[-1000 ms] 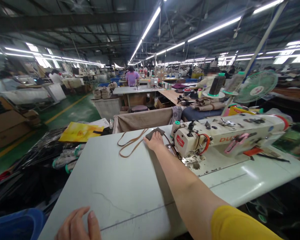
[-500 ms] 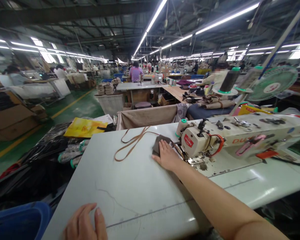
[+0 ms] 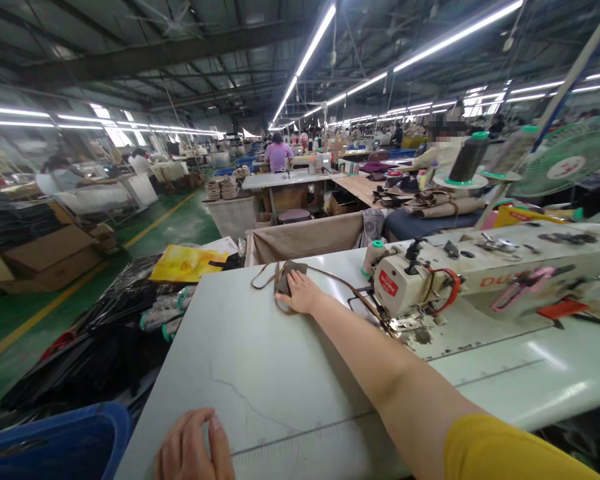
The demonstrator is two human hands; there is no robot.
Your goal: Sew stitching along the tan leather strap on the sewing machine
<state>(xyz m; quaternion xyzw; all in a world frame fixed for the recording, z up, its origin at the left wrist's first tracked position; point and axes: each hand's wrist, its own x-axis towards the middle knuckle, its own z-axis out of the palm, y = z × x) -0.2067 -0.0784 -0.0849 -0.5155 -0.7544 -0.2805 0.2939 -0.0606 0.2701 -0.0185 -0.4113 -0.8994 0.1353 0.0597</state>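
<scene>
My right hand (image 3: 303, 293) reaches across the white sewing table (image 3: 240, 353) and lies flat on a small dark grey piece of cloth (image 3: 297, 267), thumb spread to one side. From the cloth, a thin brown strap (image 3: 347, 283) runs right to the needle area of the sewing machine (image 3: 405, 283); another part of it loops on the table to the left. What lies under my palm is hidden. My left hand (image 3: 194, 445) rests at the table's near edge with loosely bent fingers, thumb apart, nothing visible in it.
A blue bin (image 3: 60, 440) stands at lower left, beside black plastic-wrapped goods (image 3: 95, 347) and a yellow bag (image 3: 189, 263). Beyond the table is a beige cloth-lined bin (image 3: 305, 239). Thread cones (image 3: 470, 159) and a green fan (image 3: 570, 160) stand right. Co-workers sit farther off.
My right hand has slid left, away from the machine, with the dark cloth under it. More strap now stretches between cloth and machine. My left hand stays near the table edge.
</scene>
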